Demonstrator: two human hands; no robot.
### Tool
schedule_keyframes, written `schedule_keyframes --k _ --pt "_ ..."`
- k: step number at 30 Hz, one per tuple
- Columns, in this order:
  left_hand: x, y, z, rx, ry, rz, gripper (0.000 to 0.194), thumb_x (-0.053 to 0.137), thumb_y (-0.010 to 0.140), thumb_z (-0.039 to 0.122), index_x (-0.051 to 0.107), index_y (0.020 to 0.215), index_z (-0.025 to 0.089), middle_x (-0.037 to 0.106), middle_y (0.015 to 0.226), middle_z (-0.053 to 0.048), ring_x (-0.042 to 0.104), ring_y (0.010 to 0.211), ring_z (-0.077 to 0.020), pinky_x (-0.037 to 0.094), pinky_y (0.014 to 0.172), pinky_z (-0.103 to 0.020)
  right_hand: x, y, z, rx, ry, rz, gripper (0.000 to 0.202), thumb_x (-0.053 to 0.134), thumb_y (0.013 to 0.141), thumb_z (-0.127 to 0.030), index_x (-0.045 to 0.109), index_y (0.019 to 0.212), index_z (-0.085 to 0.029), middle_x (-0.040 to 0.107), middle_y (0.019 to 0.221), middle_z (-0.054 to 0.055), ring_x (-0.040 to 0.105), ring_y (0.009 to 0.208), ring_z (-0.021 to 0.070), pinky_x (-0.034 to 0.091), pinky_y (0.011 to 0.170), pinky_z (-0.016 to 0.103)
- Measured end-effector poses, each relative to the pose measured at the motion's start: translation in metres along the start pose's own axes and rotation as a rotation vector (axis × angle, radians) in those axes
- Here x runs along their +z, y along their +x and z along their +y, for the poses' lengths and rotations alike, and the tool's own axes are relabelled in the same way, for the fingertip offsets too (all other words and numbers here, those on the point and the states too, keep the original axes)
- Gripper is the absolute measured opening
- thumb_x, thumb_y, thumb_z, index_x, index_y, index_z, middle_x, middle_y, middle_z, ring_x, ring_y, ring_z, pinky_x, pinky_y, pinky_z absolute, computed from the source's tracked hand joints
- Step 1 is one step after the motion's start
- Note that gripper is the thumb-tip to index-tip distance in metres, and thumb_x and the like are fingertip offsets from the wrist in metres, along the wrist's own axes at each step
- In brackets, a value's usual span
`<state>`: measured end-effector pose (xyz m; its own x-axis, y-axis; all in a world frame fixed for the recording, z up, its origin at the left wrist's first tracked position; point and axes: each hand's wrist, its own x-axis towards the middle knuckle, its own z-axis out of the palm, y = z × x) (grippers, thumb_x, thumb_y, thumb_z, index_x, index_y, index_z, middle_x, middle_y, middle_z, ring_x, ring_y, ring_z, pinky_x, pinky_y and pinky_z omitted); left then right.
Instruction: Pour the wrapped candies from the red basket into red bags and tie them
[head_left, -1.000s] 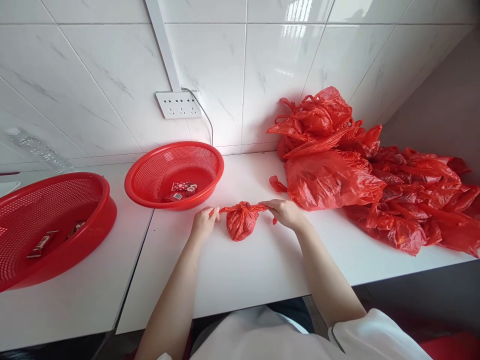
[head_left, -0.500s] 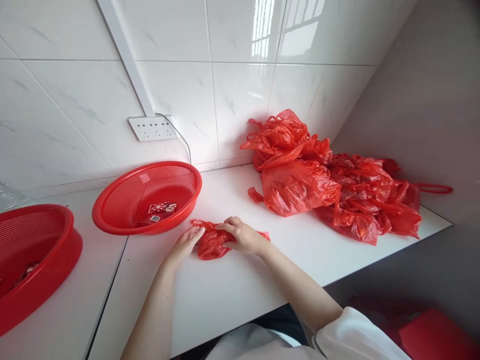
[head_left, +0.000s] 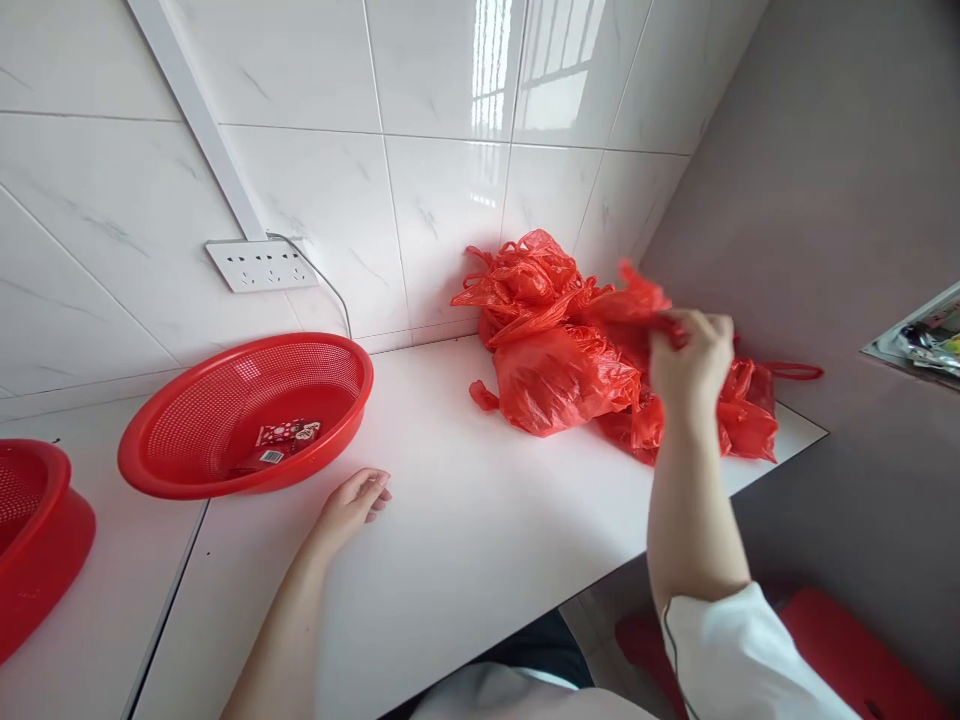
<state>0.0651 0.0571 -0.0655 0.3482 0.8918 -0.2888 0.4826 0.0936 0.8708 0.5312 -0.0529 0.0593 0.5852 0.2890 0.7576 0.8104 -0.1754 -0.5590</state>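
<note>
My right hand [head_left: 690,358] is raised over the right part of a heap of red plastic bags [head_left: 559,375], its fingers closed on a crumpled red bag [head_left: 634,300] that overlaps the heap in view. Near the front of a red basket, my left hand [head_left: 358,502] rests on the white table [head_left: 450,540] with fingers loosely curled and nothing visible in them. The red basket [head_left: 247,415] has a few small red and white packets [head_left: 289,435] inside.
A second red basket [head_left: 45,550] is cut off at the left edge. Behind the table, a tiled wall carries a power socket strip [head_left: 262,265] with a grey cable. A grey panel [head_left: 810,230] rises at the right. Red objects [head_left: 847,650] lie below the table.
The crumpled bag, earlier between both hands, has been lifted to the right by my right hand. My left hand has let go of it and stays near the basket. The view has shifted rightwards.
</note>
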Motion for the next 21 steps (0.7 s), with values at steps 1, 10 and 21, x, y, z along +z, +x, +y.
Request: schedule_keyframes --k 1,10,21 --pt "0.001 0.000 0.000 0.003 0.004 0.003 0.052 0.057 0.076 0.067 0.064 0.099 0.021 0.071 0.091 -0.006 0.067 0.083 -0.0207 0.055 0.070 -0.029 0.002 0.021 0.021 0.061 -0.085 0.077 0.033 0.057 0.078 -0.015 0.071 0.107 -0.019 0.055 0.111 0.016 0.057 0.092 0.0260 0.045 0.084 0.046" --pt "0.004 -0.001 -0.004 0.000 0.014 0.013 0.047 0.056 0.080 0.063 0.063 0.099 0.021 0.069 0.089 -0.006 0.065 0.081 -0.0199 0.052 0.068 -0.028 0.057 0.070 0.163 0.473 -0.292 -0.241 0.014 0.065 0.075 -0.032 0.066 0.080 -0.019 0.055 0.110 0.027 0.043 0.119 0.0468 0.028 0.088 0.076" --pt "0.005 -0.003 -0.004 0.022 0.058 -0.011 0.043 0.050 0.084 0.061 0.060 0.098 0.022 0.066 0.088 -0.004 0.062 0.081 -0.0191 0.050 0.069 -0.028 0.077 0.062 0.049 0.189 -0.354 -0.739 0.049 0.050 0.083 -0.061 0.069 0.091 -0.016 0.064 0.097 0.028 0.058 0.106 0.0451 0.041 0.089 0.067"
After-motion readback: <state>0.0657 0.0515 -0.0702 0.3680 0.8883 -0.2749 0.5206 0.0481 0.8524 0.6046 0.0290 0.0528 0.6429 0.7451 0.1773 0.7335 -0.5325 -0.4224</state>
